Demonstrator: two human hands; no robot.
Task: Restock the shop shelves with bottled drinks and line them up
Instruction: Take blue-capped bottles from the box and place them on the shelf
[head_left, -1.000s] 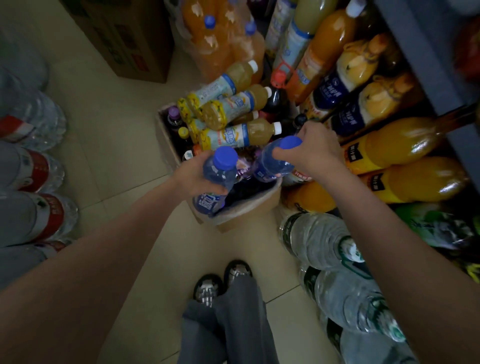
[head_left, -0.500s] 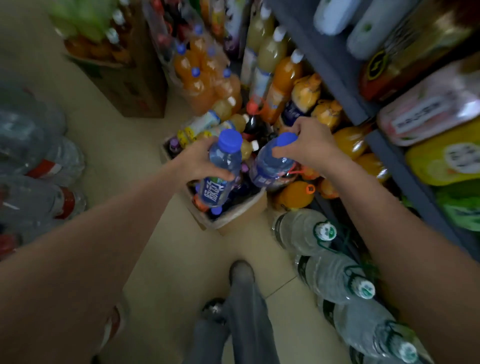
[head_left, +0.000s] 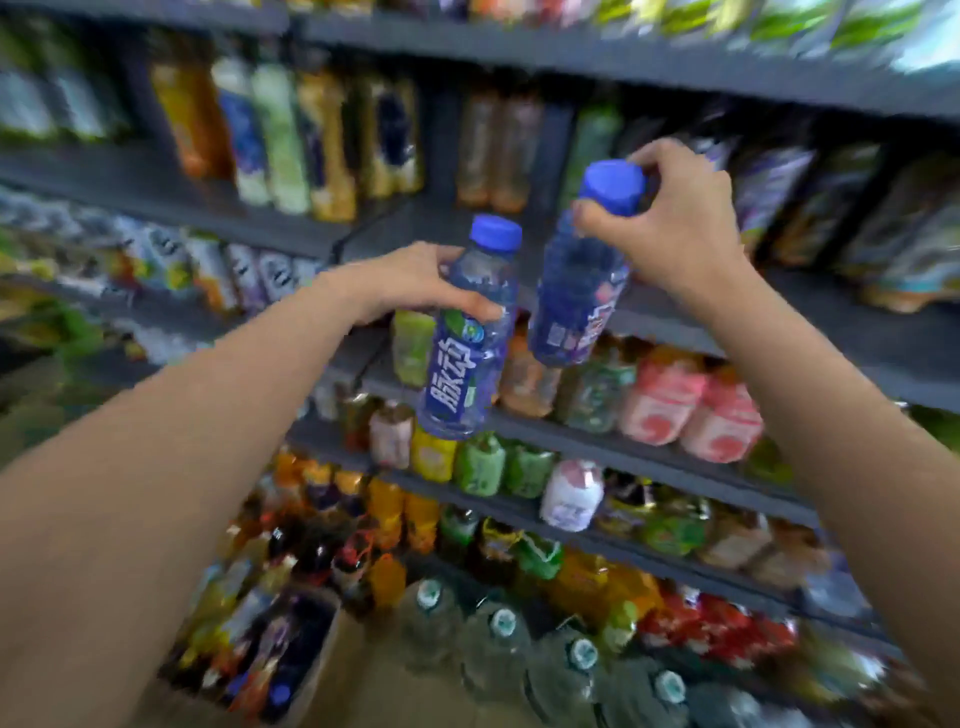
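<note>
Two blue-capped bottles are held up in front of the shop shelves, one in each hand. The left hand has its fingers wrapped round the upper body of the left bottle, just below the neck, and the bottle hangs nearly upright with its base tipped slightly leftward. The right hand pinches the right bottle at the cap and neck from above, so the body hangs free and slants down to the left. Both grips leave the bases clear, which would suit setting each bottle down on a shelf board. The bottles are close together but apart, level with the middle shelves.

The left bottle's blue label carries large white Chinese characters running up its length and a small green emblem above them. The right bottle's label shows only fine print, too blurred to read. Shelf stock behind is motion-blurred; no brand is legible. A cardboard box of bottles stands on the floor, lower left.
</note>
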